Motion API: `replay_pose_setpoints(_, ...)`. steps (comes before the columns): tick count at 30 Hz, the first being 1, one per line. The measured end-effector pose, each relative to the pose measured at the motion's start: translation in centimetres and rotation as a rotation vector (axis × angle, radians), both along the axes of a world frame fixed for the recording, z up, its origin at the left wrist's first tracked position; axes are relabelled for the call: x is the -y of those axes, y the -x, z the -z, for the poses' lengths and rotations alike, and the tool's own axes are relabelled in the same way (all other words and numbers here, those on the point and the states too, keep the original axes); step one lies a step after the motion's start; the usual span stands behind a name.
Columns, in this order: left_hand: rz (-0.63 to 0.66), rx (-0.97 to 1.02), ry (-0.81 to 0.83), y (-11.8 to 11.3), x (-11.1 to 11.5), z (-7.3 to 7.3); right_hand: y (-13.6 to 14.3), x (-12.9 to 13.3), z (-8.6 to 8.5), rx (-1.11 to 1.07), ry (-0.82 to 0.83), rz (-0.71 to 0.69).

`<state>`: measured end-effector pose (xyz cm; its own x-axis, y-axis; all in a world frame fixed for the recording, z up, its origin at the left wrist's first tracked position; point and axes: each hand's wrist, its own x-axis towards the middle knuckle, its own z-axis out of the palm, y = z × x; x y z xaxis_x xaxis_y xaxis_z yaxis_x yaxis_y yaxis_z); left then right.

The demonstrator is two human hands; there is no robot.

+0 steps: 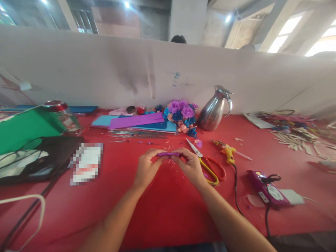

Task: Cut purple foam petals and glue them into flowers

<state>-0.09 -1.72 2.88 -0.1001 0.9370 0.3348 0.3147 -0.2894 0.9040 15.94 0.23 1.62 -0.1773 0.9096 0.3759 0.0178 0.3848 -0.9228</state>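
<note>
A small folded strip of purple paper (168, 154) is stretched between my two hands over the red table. Its left end is pinched by my left hand (150, 165), and my right hand (189, 164) pinches the right end. Just right of my right hand lie scissors (213, 171) with red and yellow handles, blades pointing up and left. Farther right rests a yellow glue gun (229, 154) with a black cable. Purple paper sheets (136, 120) lie on blue ones behind my hands, beside a bunch of purple, blue and pink paper flowers (183, 113).
A metal jug (213, 108) stands by the pale partition (99, 70). At right are a purple power strip (270, 189) and thin wooden sticks (294, 140). A glass jar (64, 117), a green board (28, 129) and a dark bag (57, 150) occupy the left.
</note>
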Motion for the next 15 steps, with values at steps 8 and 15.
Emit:
replay_pose_setpoints(8, 0.117, 0.342, 0.224, -0.08, -0.57, 0.56, 0.34, -0.4, 0.68, -0.123, 0.204, -0.076)
replay_pose_setpoints(15, 0.142, 0.552, 0.322, -0.31, -0.53, 0.38, 0.47, -0.61, 0.95, -0.103, 0.221, -0.042)
